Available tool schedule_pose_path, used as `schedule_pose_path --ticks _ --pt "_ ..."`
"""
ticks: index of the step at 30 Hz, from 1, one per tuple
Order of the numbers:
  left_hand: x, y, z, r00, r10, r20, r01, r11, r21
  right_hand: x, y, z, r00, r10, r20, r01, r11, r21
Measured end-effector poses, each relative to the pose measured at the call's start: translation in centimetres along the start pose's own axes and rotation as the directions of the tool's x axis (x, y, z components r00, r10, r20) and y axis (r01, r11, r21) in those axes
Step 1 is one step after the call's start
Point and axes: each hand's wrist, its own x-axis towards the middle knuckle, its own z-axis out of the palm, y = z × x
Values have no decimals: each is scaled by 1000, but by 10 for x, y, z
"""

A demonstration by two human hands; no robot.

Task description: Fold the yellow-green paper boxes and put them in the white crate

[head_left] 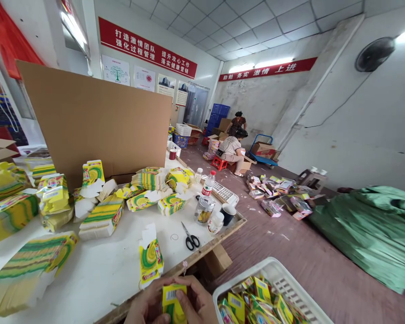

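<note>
At the table's front edge, a small yellow and green box (174, 306) with a barcode is held between both hands. My left hand (148, 303) wraps its left side. My right hand (200, 302) grips the right side, its thumb pressed on the front face. Just beyond my hands, another yellow box (150, 261) lies on the white table (108, 265) with its white flap open. To my right, a white plastic basket (273, 265) holds many yellow boxes. The lower parts of both hands run out of the frame.
Black-handled scissors (191, 241), a glass jar (204, 210), a white bottle (216, 222), a dark mug (228, 213) and a red-capped bottle (208, 183) stand or lie toward the right edge. Stacked flat cartons (30, 265) cover the left. A cardboard sheet (101, 121) rises behind. Two people work farther back.
</note>
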Motion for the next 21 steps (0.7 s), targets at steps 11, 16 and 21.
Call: schedule_pose_path --ticks 11,16,21 --pt "23 -16 -67 947 234 -221 87 474 876 -20 -4 -156 971 71 -230 -218 664 -715" --pt "23 -17 -72 929 249 -273 120 494 861 -11 19 -68 978 194 -80 -209 861 -464" --pt "13 -10 -78 944 250 -217 49 542 839 8 10 -14 958 275 83 -240 924 -297"
